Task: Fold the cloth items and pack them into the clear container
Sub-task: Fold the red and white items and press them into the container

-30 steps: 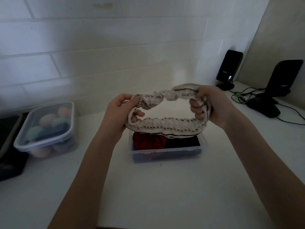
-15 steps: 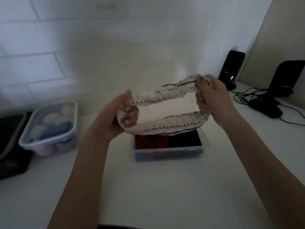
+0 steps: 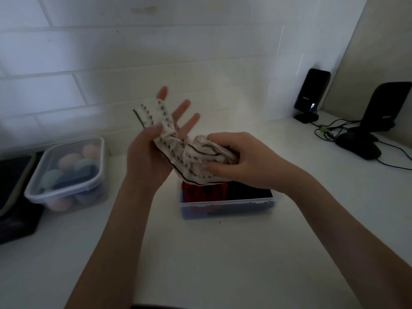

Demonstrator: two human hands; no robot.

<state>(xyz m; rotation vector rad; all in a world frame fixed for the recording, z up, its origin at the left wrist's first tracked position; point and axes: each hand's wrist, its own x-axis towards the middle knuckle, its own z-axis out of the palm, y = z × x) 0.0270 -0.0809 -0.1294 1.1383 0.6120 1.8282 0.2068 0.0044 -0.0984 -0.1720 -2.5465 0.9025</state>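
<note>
I hold a cream cloth with dark stitched lines point(image 3: 178, 150) in the air above the clear container point(image 3: 225, 207). My left hand point(image 3: 153, 148) lies palm up under one end, fingers spread, thumb pinning the cloth. My right hand point(image 3: 240, 157) is closed around the bunched other end. Inside the container lie a red cloth point(image 3: 204, 190) on the left and a black cloth point(image 3: 249, 191) on the right, partly hidden by my hands.
A lidded clear box point(image 3: 66, 172) with pastel rounded items stands at the left, next to a dark object point(image 3: 13, 197) at the edge. Two black speakers point(image 3: 311, 94) point(image 3: 383, 110), a mouse point(image 3: 359, 148) and cables sit at the right. The tiled wall is close behind.
The cloth was stretched as a loop between both hands; now the hands have come together, the loop has collapsed, and my left hand has opened flat under it.
</note>
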